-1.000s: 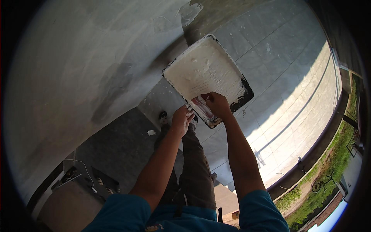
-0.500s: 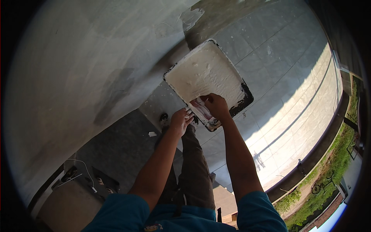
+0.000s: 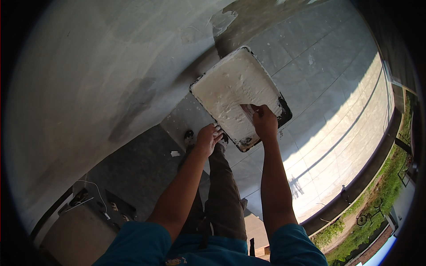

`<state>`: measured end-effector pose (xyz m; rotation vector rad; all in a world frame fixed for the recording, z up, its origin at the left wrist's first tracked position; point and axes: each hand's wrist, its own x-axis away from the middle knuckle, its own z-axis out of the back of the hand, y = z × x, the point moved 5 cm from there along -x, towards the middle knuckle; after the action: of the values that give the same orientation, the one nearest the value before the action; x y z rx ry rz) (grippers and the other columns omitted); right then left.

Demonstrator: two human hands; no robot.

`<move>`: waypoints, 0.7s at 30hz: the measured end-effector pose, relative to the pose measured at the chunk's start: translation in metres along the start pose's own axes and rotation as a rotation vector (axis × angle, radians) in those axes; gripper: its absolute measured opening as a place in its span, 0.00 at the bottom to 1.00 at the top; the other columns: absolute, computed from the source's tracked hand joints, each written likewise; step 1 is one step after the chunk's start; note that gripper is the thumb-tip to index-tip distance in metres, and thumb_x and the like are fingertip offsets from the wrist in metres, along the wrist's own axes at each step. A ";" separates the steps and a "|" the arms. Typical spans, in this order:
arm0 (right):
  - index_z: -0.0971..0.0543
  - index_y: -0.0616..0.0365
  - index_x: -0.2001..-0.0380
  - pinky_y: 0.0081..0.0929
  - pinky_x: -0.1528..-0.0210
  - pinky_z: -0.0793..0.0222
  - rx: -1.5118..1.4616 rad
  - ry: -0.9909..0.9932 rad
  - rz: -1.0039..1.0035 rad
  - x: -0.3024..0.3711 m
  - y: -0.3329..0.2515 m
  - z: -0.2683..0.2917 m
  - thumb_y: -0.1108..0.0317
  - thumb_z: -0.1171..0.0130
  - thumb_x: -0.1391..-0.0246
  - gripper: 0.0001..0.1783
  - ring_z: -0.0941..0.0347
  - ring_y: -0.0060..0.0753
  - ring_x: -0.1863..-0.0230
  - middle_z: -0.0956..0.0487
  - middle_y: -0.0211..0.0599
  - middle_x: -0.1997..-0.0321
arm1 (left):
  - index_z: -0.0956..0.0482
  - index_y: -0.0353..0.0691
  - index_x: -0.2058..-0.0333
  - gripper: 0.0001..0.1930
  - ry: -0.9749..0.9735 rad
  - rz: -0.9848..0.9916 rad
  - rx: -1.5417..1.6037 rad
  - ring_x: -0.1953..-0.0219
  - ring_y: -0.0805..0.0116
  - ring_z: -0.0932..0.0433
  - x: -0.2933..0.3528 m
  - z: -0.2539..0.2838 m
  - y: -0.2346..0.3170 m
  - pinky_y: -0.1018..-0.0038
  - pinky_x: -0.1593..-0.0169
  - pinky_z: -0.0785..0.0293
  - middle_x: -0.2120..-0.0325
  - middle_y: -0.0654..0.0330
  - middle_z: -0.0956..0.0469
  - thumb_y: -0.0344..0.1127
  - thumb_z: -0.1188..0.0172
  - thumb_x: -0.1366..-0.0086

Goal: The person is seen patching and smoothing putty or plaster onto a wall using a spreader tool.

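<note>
A black-rimmed rectangular tray point(image 3: 285, 116) in front of me holds a thick layer of white paste point(image 3: 230, 84) with ridges and lumps in it. My right hand point(image 3: 266, 123) is over the tray's near right part, closed on a flat scraper point(image 3: 250, 111). The scraper's wide blade is smeared white and tilts into the paste; my fingers hide its grip. My left hand point(image 3: 208, 138) is beside the tray's near left edge, fingers loosely bent and apart, with white smears on them. Whether they touch the rim is hard to see.
A grey plastered wall point(image 3: 88, 75) with darker patches rises on the left. Light tiles point(image 3: 319, 71) spread to the right, partly sunlit, ending at a dark ledge before grass. My shoes point(image 3: 189, 135) are below the tray. A white scrap point(image 3: 175, 154) lies on the dark floor.
My right hand has moved right and slightly up with the scraper, away from the tray's near left edge. Paste shows where the blade was. My left hand has stayed in place.
</note>
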<state>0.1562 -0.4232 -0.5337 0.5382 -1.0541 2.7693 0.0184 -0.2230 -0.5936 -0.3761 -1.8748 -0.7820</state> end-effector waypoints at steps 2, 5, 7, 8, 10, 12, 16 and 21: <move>0.22 0.59 0.64 0.45 0.56 0.27 0.098 -0.031 0.004 -0.006 -0.004 -0.004 0.63 0.43 0.52 0.13 0.22 0.53 0.60 0.18 0.49 0.63 | 0.28 0.37 0.60 0.10 0.008 -0.009 -0.011 0.51 0.55 0.25 0.001 0.000 -0.001 0.57 0.41 0.33 0.60 0.57 0.25 0.37 0.48 0.35; 0.21 0.58 0.62 0.45 0.55 0.27 0.081 -0.176 -0.028 -0.010 -0.013 -0.020 0.61 0.43 0.53 0.15 0.22 0.53 0.59 0.18 0.49 0.63 | 0.30 0.34 0.55 0.13 -0.026 -0.015 -0.020 0.50 0.55 0.25 -0.002 0.001 0.000 0.57 0.40 0.33 0.58 0.57 0.26 0.33 0.48 0.37; 0.20 0.56 0.60 0.43 0.54 0.27 0.089 -0.150 -0.055 -0.007 -0.007 -0.029 0.60 0.42 0.54 0.18 0.21 0.51 0.59 0.18 0.46 0.63 | 0.31 0.33 0.52 0.16 -0.014 0.027 0.003 0.50 0.54 0.26 -0.005 0.004 0.000 0.57 0.40 0.33 0.55 0.56 0.26 0.32 0.48 0.38; 0.19 0.56 0.60 0.41 0.56 0.26 0.045 -0.157 -0.050 -0.005 -0.005 -0.032 0.60 0.42 0.54 0.18 0.21 0.49 0.61 0.18 0.46 0.64 | 0.31 0.33 0.52 0.16 -0.014 0.027 0.005 0.50 0.54 0.26 -0.004 0.004 -0.001 0.57 0.40 0.33 0.55 0.56 0.26 0.32 0.48 0.38; 0.18 0.56 0.59 0.37 0.57 0.26 -0.002 -0.196 -0.052 0.001 0.000 -0.040 0.61 0.42 0.54 0.19 0.20 0.45 0.63 0.17 0.45 0.66 | 0.31 0.32 0.51 0.17 -0.010 -0.001 -0.002 0.49 0.54 0.26 -0.002 0.003 -0.003 0.57 0.39 0.33 0.54 0.55 0.26 0.32 0.48 0.37; 0.18 0.55 0.59 0.39 0.56 0.26 0.004 -0.228 -0.058 0.012 0.006 -0.051 0.59 0.42 0.54 0.19 0.20 0.46 0.62 0.17 0.44 0.65 | 0.30 0.32 0.50 0.17 -0.020 0.004 0.004 0.49 0.55 0.26 -0.002 0.002 -0.003 0.58 0.39 0.33 0.53 0.55 0.26 0.32 0.49 0.37; 0.19 0.56 0.60 0.41 0.57 0.26 -0.023 -0.256 -0.077 0.019 0.012 -0.057 0.58 0.41 0.55 0.20 0.20 0.49 0.62 0.17 0.45 0.65 | 0.32 0.32 0.48 0.18 -0.055 0.018 0.013 0.49 0.56 0.27 -0.001 0.001 -0.003 0.58 0.39 0.33 0.50 0.55 0.28 0.31 0.49 0.36; 0.19 0.58 0.61 0.41 0.57 0.27 -0.045 -0.267 -0.067 0.016 0.008 -0.058 0.58 0.41 0.55 0.19 0.20 0.49 0.63 0.18 0.47 0.66 | 0.32 0.32 0.49 0.17 -0.071 0.008 0.036 0.49 0.56 0.26 -0.002 0.003 -0.003 0.58 0.39 0.32 0.51 0.55 0.28 0.30 0.49 0.36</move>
<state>0.1228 -0.3906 -0.5731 0.9388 -1.1224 2.6602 0.0155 -0.2235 -0.5971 -0.3935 -1.9501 -0.7372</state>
